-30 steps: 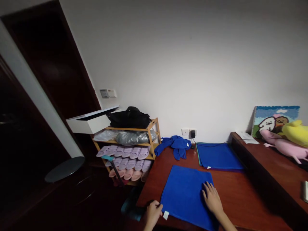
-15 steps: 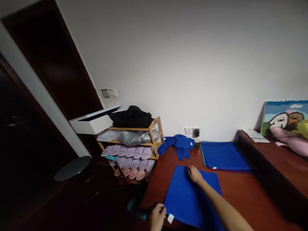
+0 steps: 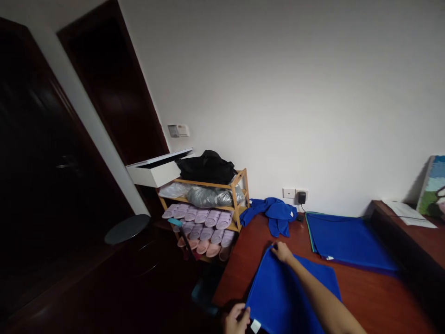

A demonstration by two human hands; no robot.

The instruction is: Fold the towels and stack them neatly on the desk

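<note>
A blue cloth [image 3: 278,292] lies spread on the reddish-brown table [image 3: 375,301], a white tag [image 3: 255,326] at its near left corner. My left hand [image 3: 237,319] pinches the cloth's near left corner, beside the tag. At the far left corner my right hand [image 3: 282,253] grips the edge, which looks slightly raised from the table. My right forearm crosses over the cloth and hides part of it. Behind the cloth is a crumpled blue cloth [image 3: 278,211]. To the right lies a flat stack of cloths [image 3: 351,239], blue on top with a green edge showing.
A wooden rack [image 3: 239,199] left of the table holds lilac and pink slippers [image 3: 208,218], a black bag [image 3: 206,167] and a white box [image 3: 153,174]. A round stool [image 3: 128,228] stands farther left. A plugged-in charger [image 3: 301,197] has a cable running behind the stack.
The view has swung left, so things sit farther right. My right hand has moved from resting on the cloth near its far edge to gripping the far left corner. My left hand keeps its corner.
</note>
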